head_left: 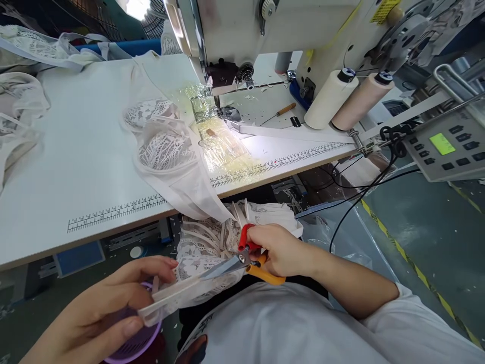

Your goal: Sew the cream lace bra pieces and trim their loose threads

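Observation:
In my right hand (pixel 282 248) are scissors (pixel 242 259) with one red and one orange handle loop. Their blades point left and lie along a pale strap. My left hand (pixel 113 298) pinches the strap's end (pixel 155 306) between thumb and fingers. White lace garments (pixel 200 247) are bunched on my lap beneath the scissors. A white lace bra (pixel 166 146) lies on the table, one end hanging over the front edge towards the lap pile.
The sewing machine (pixel 242 25) stands over the white table (pixel 91 156). Two thread cones (pixel 329 101), an orange-handled tool (pixel 286 109) and a control panel (pixel 447 144) are to the right. A purple basket (pixel 138 344) sits below my left hand. More garments (pixel 17 111) lie at the far left.

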Demonstrator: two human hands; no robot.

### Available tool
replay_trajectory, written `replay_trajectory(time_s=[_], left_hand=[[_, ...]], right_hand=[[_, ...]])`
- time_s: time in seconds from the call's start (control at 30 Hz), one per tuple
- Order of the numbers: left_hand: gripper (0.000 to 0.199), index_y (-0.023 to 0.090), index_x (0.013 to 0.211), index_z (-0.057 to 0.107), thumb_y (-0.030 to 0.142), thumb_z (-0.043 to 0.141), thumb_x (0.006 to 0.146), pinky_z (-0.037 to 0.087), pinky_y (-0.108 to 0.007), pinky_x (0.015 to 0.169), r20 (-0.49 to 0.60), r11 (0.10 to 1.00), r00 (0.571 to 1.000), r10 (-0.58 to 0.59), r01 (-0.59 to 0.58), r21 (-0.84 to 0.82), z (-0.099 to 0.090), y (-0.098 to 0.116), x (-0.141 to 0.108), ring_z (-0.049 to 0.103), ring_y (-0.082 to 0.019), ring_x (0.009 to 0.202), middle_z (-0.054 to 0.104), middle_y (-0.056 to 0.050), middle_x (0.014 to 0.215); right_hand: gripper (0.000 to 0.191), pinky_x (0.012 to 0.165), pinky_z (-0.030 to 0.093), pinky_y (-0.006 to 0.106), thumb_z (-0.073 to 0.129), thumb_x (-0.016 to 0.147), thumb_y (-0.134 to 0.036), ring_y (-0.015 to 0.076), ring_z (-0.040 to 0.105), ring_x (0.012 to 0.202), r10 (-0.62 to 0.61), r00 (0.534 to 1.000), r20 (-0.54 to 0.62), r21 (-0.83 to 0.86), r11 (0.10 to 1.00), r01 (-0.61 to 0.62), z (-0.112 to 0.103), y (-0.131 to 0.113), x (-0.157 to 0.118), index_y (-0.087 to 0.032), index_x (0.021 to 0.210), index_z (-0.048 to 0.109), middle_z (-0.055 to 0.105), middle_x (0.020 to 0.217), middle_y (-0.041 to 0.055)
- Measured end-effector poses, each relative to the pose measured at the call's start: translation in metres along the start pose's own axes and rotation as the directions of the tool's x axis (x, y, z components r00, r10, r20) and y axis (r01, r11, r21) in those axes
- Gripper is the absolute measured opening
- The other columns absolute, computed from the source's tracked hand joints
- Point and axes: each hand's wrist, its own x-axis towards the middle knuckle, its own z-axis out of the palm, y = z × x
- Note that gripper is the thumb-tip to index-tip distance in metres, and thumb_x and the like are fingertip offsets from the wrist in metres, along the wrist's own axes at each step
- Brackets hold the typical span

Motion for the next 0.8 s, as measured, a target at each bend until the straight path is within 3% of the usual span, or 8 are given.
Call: replay_trajectory(time_s=[0.1, 0.23, 0.4, 0.47, 0.57, 0.67, 0.8], left_hand=[[0.028, 0.026, 0.054, 0.063, 0.037, 0.053, 0.078, 0.047, -0.020, 0.065, 0.036, 0.968, 0.987, -0.156, 0.160, -0.192, -0.007, -0.001, 0.005, 0.061, -0.013, 0.072, 0.067, 0.001, 0.079], [0.009, 0.028, 0.059, 0.065, 0.034, 0.064, 0.067, 0.046, -0.017, 0.063, -0.085, 0.912, 0.932, -0.353, 0.322, -0.253, -0.005, -0.004, 0.009, 0.060, -0.012, 0.066, 0.067, 0.004, 0.073], [0.027, 0.025, 0.073, 0.063, 0.042, 0.073, 0.055, 0.051, -0.019, 0.055, -0.055, 0.858, 0.871, -0.489, 0.468, -0.213, -0.005, -0.021, 0.009, 0.062, -0.016, 0.064, 0.068, 0.000, 0.076], [0.033, 0.024, 0.081, 0.061, 0.042, 0.073, 0.057, 0.052, -0.020, 0.055, -0.053, 0.862, 0.875, -0.482, 0.462, -0.207, -0.005, -0.023, 0.011, 0.063, -0.017, 0.064, 0.068, -0.001, 0.077], [0.033, 0.025, 0.089, 0.058, 0.039, 0.070, 0.062, 0.053, -0.019, 0.055, -0.159, 0.889, 0.892, -0.423, 0.374, -0.265, 0.002, -0.015, 0.017, 0.064, -0.016, 0.066, 0.066, 0.000, 0.078], [0.028, 0.025, 0.093, 0.054, 0.032, 0.065, 0.069, 0.052, -0.019, 0.057, -0.256, 0.909, 0.903, -0.345, 0.254, -0.331, 0.016, 0.002, 0.024, 0.063, -0.014, 0.070, 0.064, 0.000, 0.077], [0.027, 0.024, 0.102, 0.047, 0.026, 0.056, 0.076, 0.050, -0.019, 0.053, -0.294, 0.914, 0.929, -0.225, 0.096, -0.394, 0.039, 0.021, 0.035, 0.060, -0.014, 0.069, 0.059, 0.000, 0.076]], right_hand=[[0.032, 0.053, 0.044, 0.018, 0.043, 0.046, 0.004, 0.0097, 0.053, 0.059, -0.014, 1.000, -0.017, -0.024, 1.000, 0.013, 0.001, 0.001, -0.002, -0.021, 0.067, 0.039, 0.056, 0.074, -0.0027], [0.030, 0.051, 0.043, 0.018, 0.043, 0.047, 0.002, 0.0097, 0.052, 0.057, -0.029, 0.999, -0.040, -0.026, 0.999, 0.027, 0.001, 0.001, -0.004, -0.021, 0.066, 0.039, 0.054, 0.069, -0.0037], [0.028, 0.050, 0.040, 0.018, 0.045, 0.049, -0.001, 0.0099, 0.049, 0.055, -0.015, 0.999, -0.049, -0.053, 0.999, 0.013, 0.002, 0.002, -0.005, -0.021, 0.067, 0.041, 0.052, 0.065, -0.0040], [0.024, 0.050, 0.039, 0.019, 0.047, 0.050, -0.003, 0.0103, 0.046, 0.054, 0.012, 0.998, -0.068, -0.082, 0.996, -0.017, 0.002, 0.002, -0.006, -0.021, 0.065, 0.039, 0.049, 0.062, -0.0041], [0.021, 0.050, 0.037, 0.020, 0.051, 0.054, -0.009, 0.0104, 0.043, 0.054, 0.065, 0.993, -0.102, -0.091, 0.993, -0.074, 0.003, 0.002, -0.008, -0.021, 0.062, 0.036, 0.045, 0.059, -0.0044], [0.018, 0.048, 0.036, 0.019, 0.053, 0.057, -0.013, 0.0096, 0.040, 0.054, 0.143, 0.984, -0.101, -0.041, 0.988, -0.148, 0.007, 0.002, -0.013, -0.020, 0.061, 0.036, 0.044, 0.060, -0.0041], [0.015, 0.046, 0.031, 0.018, 0.051, 0.062, -0.014, 0.0081, 0.035, 0.052, 0.251, 0.964, -0.091, -0.007, 0.968, -0.252, 0.012, 0.006, -0.024, -0.019, 0.059, 0.037, 0.040, 0.058, -0.0045]])
